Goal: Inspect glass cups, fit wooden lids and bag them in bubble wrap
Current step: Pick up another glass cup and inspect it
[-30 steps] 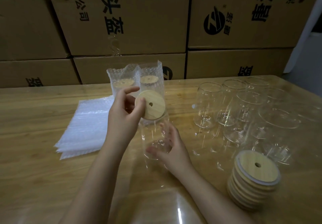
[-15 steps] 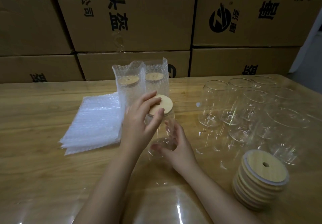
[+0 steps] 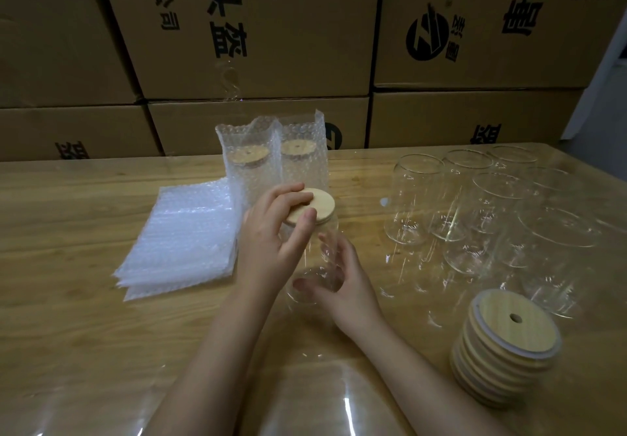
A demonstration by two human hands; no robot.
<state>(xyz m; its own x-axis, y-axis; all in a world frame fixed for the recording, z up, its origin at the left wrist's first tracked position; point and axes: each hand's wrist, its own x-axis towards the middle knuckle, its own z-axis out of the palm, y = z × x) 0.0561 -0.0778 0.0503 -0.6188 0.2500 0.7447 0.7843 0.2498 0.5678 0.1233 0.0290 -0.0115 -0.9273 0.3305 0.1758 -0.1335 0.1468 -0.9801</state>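
- Wooden lid (image 3: pixel 310 206) sits on the cup (image 3: pixel 322 256), mid table (image 3: pixel 68 300); left hand (image 3: pixel 271 242) clamps its rim, thumb near, fingers over the top.
- Right hand (image 3: pixel 346 286) wraps the cup's base, steadying it.
- Fitting step is in hand; next, I judge, seat it flush, then take a bag (image 3: pixel 179 235) from the left stack.
- To the right stand bare cups (image 3: pixel 492 211) and spare lids (image 3: pixel 505 344).

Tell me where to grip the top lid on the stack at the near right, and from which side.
Best to pinch the top lid by opposite points of its rim, coming from above and the near side. It lies flat, hole up, on the stack of lids, so only its thin edge is free, and open glass cups crowd the far side.
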